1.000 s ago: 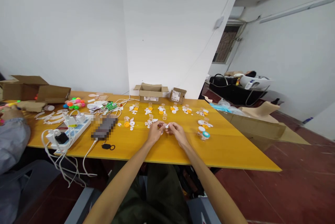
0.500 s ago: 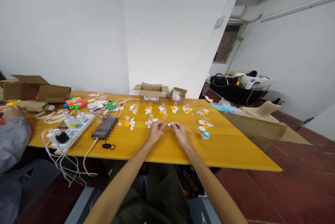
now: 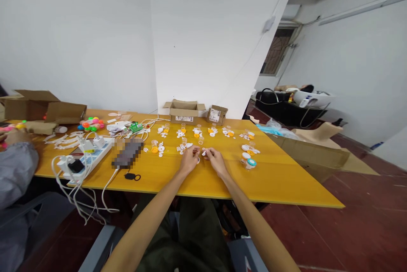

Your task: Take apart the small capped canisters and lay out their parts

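Over the middle of the table, my left hand (image 3: 190,159) has its fingers curled closed; what it holds is too small to make out, though a bit of white shows below the fingers. My right hand (image 3: 216,161) pinches a small white plastic part (image 3: 204,152) close to the left fingertips. Just beyond the hands stands a small clear cup (image 3: 200,141). Groups of white plastic pieces (image 3: 182,148), with yellow discs (image 3: 154,150) and clear cups, lie around. To the right stands a clear jar with a teal lid (image 3: 251,163).
Cardboard boxes (image 3: 183,113) stand along the wall. At left are a power strip (image 3: 95,153) with white cables, a blurred dark device (image 3: 129,153), a black ring-shaped item (image 3: 132,177) and colourful balls (image 3: 90,124). Another person's sleeve (image 3: 19,170) shows at far left.
My right hand has moved slightly left, bringing the small white part closer to my left hand. The left hand stays nearly in place.
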Demonstrator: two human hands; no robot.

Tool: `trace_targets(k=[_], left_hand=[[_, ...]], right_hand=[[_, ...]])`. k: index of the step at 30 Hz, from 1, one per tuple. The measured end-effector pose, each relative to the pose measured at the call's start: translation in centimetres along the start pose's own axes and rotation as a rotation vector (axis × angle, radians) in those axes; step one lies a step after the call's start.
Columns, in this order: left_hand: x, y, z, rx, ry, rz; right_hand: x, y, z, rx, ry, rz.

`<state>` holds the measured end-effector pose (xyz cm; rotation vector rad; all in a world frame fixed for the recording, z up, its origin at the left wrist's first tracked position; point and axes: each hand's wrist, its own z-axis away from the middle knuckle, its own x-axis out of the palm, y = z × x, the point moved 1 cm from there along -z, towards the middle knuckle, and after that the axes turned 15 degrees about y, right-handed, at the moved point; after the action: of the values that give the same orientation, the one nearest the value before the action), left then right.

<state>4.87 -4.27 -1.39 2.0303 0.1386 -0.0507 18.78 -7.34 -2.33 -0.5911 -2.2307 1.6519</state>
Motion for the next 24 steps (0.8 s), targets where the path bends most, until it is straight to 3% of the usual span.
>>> trace_targets(k=[6,13,24], left_hand=[[0.1,-0.2,-0.1,-0.016,-0.021,-0.004],[0.0,-0.1,0.1,-0.019,-0.046,0.0],[0.0,0.0,0.2,0.035,-0.085,-0.057]], right_hand=[[0.1,-0.1,-0.1,0.0,0.024,-0.019],[-1.1,0.0,-0.2,-0.146,0.256,0.184],[-0.5,0.0,-0.4,-0.176,0.191,0.238]])
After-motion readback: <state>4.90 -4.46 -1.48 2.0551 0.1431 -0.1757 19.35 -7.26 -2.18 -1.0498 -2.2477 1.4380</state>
